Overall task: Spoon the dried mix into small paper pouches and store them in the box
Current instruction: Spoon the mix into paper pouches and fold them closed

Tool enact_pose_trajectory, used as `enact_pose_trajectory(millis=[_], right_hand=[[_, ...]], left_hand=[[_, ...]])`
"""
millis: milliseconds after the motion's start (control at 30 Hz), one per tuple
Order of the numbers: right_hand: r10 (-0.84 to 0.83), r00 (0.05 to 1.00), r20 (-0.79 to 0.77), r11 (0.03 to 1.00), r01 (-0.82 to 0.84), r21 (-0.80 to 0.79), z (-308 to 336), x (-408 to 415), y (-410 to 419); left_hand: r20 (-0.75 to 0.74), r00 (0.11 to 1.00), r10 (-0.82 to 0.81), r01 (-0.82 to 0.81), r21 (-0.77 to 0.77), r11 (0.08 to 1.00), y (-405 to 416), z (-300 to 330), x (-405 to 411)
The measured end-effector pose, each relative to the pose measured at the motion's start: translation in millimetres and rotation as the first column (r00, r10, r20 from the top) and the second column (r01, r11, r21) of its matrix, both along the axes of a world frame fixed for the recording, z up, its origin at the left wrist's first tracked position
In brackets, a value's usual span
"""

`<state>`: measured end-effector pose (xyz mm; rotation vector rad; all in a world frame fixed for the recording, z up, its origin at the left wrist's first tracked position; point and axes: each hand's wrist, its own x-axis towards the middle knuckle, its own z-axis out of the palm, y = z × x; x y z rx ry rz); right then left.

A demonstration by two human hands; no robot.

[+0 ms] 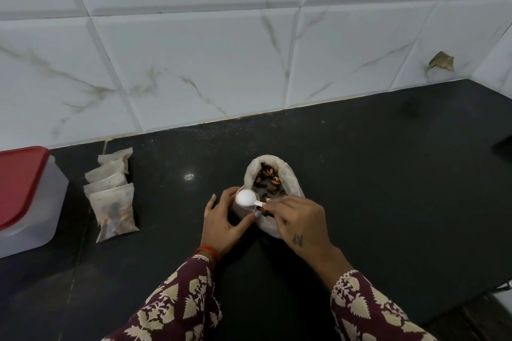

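- Maroon sleeves with a cream leaf print cover both forearms, which reach forward over the black stone bench (360, 174) and meet near its middle.
- The left hand (221, 219) lies palm inward, its fingers and thumb curled round what looks like a small white paper pouch (240, 209), mostly hidden behind the spoon; an orange thread band sits at the wrist.
- The right hand (297, 219) is turned knuckles up, its fingertips pinched together on the short handle of a small white plastic spoon (246, 198), whose round bowl sits just above the left hand's grip. A small dark mark shows on the back of this hand.
- Touching both hands from behind stands a thin white plastic bag (270, 174), its mouth rolled open; inside is a dried mix (267, 178) of dark brown, black and orange-tan pieces.
- Well to the left, four flat, translucent white paper pouches, filled (113, 194), lie overlapped in a row on the bench; brown and orange bits show through the nearest one.
- At the left edge stands a frosted, clear plastic box with a red lid (27, 196), lid on; its contents cannot be made out.
- White glossy wall tiles with grey marble veins (221, 50) rise behind the bench; a brown chipped patch (442, 61) mars one tile at the right.
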<state>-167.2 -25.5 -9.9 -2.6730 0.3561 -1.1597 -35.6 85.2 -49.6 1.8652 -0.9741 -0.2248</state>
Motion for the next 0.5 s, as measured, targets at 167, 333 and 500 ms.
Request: enact_pose_trajectory(millis=[167, 333, 500], right_hand=[[-0.004, 1.0, 0.016, 1.0, 0.004, -0.025, 0, 1, 1], [-0.058, 0.998, 0.024, 0.997, 0.057, 0.049, -2, 2, -1], [-0.178, 0.984, -0.018, 0.741, 0.146, 0.655, 12, 0, -2]], left_hand=[[-0.029, 1.0, -0.001, 0.001, 0.003, 1.0, 0, 1, 0], [-0.036, 0.999, 0.002, -0.001, 0.018, 1.0, 1, 3, -1], [0.004, 1.0, -0.021, 0.021, -0.001, 1.0, 1, 4, 0]])
